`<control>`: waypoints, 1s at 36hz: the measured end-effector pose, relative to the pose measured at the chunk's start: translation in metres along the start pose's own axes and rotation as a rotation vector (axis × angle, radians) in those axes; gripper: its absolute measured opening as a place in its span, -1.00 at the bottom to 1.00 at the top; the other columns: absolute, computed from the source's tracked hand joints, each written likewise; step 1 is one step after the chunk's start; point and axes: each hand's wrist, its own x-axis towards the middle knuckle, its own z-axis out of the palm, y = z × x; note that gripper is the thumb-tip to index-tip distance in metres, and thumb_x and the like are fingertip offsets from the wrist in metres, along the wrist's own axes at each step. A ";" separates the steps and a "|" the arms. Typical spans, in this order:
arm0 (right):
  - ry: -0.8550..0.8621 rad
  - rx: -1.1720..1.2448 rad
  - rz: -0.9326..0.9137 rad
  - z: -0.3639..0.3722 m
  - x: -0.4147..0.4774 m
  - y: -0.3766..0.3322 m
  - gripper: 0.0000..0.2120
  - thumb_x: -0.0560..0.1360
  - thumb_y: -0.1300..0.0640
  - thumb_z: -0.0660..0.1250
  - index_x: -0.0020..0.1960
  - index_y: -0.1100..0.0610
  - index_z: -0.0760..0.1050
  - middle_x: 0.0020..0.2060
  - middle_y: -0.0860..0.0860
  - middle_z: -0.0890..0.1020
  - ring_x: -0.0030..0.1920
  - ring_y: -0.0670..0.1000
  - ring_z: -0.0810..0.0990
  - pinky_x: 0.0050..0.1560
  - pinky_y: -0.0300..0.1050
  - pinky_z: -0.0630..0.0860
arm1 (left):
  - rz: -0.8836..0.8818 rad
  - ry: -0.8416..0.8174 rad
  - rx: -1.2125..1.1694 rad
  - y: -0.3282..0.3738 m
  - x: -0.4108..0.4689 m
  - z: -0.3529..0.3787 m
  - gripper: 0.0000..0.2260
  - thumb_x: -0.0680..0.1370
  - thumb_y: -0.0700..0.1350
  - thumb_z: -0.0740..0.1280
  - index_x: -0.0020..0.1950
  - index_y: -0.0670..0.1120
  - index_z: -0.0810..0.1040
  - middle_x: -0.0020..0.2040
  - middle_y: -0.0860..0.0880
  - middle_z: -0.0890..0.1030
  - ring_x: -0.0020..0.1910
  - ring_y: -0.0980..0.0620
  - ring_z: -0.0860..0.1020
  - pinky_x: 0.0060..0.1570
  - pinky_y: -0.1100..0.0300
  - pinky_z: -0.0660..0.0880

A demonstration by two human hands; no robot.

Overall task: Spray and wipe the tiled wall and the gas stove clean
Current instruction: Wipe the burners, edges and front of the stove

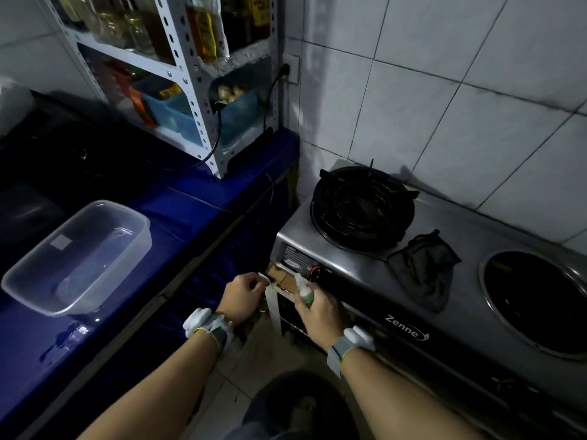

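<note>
Green spray bottle (305, 295) low in the middle, about 6 o'clock from the left burner (362, 208). Gripped by the right hand (317, 309), fingers curled tight round the body, white nozzle poking up toward 11 o'clock. Right in front of the gas stove (460, 300), close to the knob (314, 269).

Left hand (244, 295) just beside, at 9 o'clock of the bottle. Fingers curled in, tips up at a small white bit near the top of a white strip (273, 308). Cannot tell if pinching it or only touching.

Shiny grey stove filling the 3 to 5 o'clock side. Two round burners on top: left burner at 12 o'clock of the hands, right burner (536, 300) far out at 3 o'clock. Dark cloth (424, 269) lying crumpled on the stove top between the two burners, well apart from both hands.

Tiled wall (460, 74) up at 1 o'clock, right behind the stove, white squares with dark lines and some grey smudges.

See-through tub (79, 258) at 9 o'clock on the blue cover (197, 198). White metal rack (193, 74) at 11 o'clock, full of bottles and blue boxes. Grey bands (219, 328) with white blocks on both wrists.
</note>
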 end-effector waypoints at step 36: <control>0.124 -0.028 0.187 -0.159 -0.119 0.170 -0.82 0.53 -0.10 0.24 0.09 -0.07 0.41 -0.21 0.08 0.60 -0.21 0.16 0.60 -0.21 0.05 0.58 | 0.254 -0.105 0.158 0.082 -0.064 0.166 -0.67 0.56 -0.23 0.28 0.33 -0.08 0.50 0.24 -0.16 0.56 0.11 -0.22 0.57 0.10 0.04 0.48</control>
